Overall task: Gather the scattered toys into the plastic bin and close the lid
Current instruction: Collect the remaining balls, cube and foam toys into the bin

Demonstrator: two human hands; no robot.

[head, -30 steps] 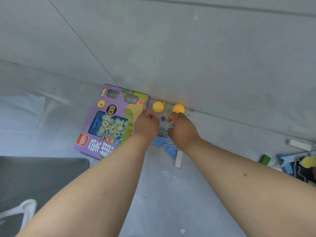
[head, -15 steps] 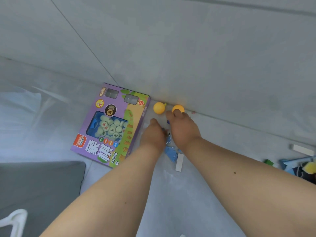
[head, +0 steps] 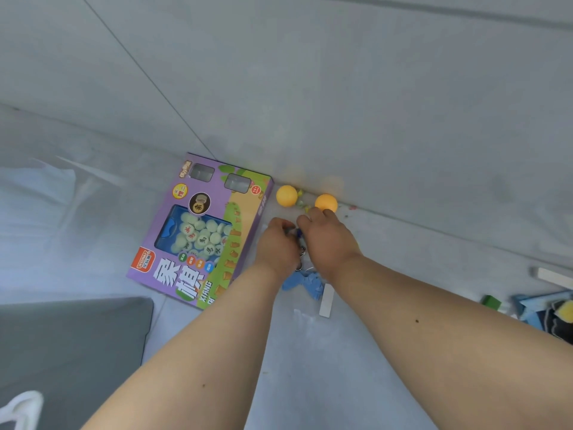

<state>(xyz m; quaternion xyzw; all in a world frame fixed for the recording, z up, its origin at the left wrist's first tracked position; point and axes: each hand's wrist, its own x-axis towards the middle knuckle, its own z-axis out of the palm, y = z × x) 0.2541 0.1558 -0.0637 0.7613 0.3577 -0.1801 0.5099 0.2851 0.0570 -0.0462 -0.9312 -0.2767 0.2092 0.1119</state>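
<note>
My left hand (head: 277, 243) and my right hand (head: 326, 240) reach side by side to the floor by the wall, both with curled fingers. Between them lie a small blue bead and metal key rings (head: 302, 250). My left hand's fingertips pinch a small dark piece of this keyring toy. The back of my right hand hides what its fingers do. Two orange balls (head: 286, 196) (head: 326, 202) sit against the wall just beyond them. A purple chess box (head: 198, 231) lies to the left. Blue pieces (head: 302, 282) and a white block (head: 326, 300) lie under my wrists. The bin is out of view.
At the right edge are more toys: a green block (head: 491, 301), a white bar (head: 552, 276) and a blue and yellow heap (head: 555, 311). A grey mat (head: 71, 352) covers the lower left, with a white object (head: 21, 405) on it. The wall rises directly behind the balls.
My left hand has pulled back from the left ball to the small items, then edged forward. My right hand stays by the right ball. The view has shifted slightly.
</note>
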